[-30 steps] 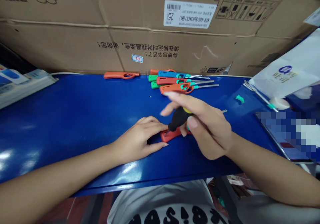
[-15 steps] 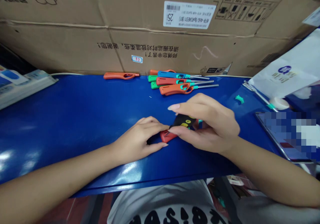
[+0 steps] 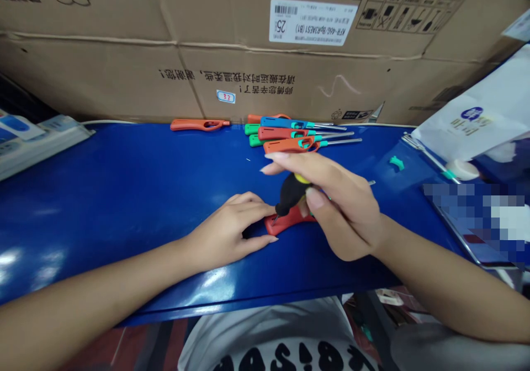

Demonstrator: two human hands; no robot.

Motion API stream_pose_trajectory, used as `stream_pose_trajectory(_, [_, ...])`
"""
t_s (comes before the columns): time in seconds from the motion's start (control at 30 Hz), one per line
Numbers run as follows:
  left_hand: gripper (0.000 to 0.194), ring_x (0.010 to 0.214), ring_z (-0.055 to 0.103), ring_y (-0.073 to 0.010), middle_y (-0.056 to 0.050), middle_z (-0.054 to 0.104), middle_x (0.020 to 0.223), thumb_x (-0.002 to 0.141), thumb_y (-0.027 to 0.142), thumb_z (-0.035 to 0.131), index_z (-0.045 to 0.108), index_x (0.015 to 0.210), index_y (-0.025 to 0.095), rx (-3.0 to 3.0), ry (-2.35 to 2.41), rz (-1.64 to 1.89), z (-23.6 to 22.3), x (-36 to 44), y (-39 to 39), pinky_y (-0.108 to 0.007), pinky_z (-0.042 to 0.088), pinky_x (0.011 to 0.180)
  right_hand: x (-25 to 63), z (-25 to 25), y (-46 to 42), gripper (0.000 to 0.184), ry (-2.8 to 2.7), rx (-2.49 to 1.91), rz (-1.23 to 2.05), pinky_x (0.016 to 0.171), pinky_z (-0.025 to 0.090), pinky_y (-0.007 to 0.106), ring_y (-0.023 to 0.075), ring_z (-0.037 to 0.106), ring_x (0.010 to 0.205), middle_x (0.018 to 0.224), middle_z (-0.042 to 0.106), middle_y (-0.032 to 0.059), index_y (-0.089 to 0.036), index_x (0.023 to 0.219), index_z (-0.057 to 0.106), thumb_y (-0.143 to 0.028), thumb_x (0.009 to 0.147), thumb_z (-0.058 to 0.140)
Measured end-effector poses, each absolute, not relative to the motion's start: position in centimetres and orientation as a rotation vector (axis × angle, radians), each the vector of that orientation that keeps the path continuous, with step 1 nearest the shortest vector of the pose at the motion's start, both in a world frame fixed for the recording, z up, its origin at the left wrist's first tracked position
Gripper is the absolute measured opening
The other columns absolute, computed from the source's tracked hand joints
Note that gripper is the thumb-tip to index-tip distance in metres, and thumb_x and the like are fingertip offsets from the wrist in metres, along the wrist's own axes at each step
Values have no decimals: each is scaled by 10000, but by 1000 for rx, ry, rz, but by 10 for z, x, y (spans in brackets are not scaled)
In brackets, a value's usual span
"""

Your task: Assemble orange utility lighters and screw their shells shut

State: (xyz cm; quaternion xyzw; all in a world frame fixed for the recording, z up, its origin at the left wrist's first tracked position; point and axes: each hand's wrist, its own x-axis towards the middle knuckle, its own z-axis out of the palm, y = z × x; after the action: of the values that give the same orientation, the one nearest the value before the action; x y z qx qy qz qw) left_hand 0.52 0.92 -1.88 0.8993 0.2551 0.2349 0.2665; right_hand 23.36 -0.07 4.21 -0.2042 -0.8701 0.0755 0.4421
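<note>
Item 1: red lighter [image 3: 285, 222], 1 pc., flat on blue counter [image 3: 124, 194] nr. front edge, between the hands. Butt end to L; far end mostly hidden under R hand.

Item 2: driver [image 3: 293, 190], 1 pc., black w/ yellow, stubby. Tilted, shaft down to lighter's upper face nr. butt. Tip too small to tell if fully seated.

L hand [image 3: 223, 224]: part-closed, low on counter; thumb nr. side, index far side, bracing the butt. Grip looks light.

R hand [image 3: 351, 205]: thumb & fingers closed round driver handle; upper fingers extended, loose.

Handling notes (judged): step in hand looks like driver work at the butt. Best w/ shaft stood squarer to the face, tip seated before any twist, press straight down, short turns. L hand to pin lighter firmly against counter, fingertips clear of tip, as a slip would go toward L index. Smooth plastic on glossy top prob. skids under torque.

Also on counter: stack [image 3: 290, 146] of mixed-colour lighters, back, by carton [image 3: 232, 23]; orange lighter [image 3: 194, 125], L of stack, apart; teal clip [image 3: 396, 163], R; metal tube [image 3: 428, 157], beside white bag [image 3: 459, 133].
</note>
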Motion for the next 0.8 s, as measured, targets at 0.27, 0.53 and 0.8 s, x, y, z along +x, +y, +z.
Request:
stream_pose_trajectory(0.27, [248, 1048, 616, -223, -47, 721, 1092, 924, 302, 732, 676, 1146, 204, 2434, 671, 678, -20, 5, 9, -373, 484, 943, 236, 47, -4, 301, -2173, -619, 47, 763, 587, 284, 156, 672, 846, 955, 713, 44, -184, 1293, 619, -294, 1022, 550])
stream_pose_trajectory(0.53, [309, 1090, 629, -229, -51, 716, 1171, 945, 316, 702, 638, 1234, 227, 2410, 685, 650, -21, 5, 10, -383, 487, 969, 237, 45, -1, 266, -2196, -555, 4, 670, 547, 249, 128, 644, 755, 867, 684, 13, -197, 1216, 643, -343, 993, 630])
stream_pose_trajectory(0.8, [268, 1083, 636, -242, -58, 728, 1137, 938, 314, 710, 665, 1182, 214, 2434, 682, 657, -21, 5, 10, -406, 488, 973, 234, 40, -3, 355, -2230, -509, 312, 752, 548, 232, 106, 657, 838, 967, 681, 26, -176, 1402, 508, -300, 1099, 372])
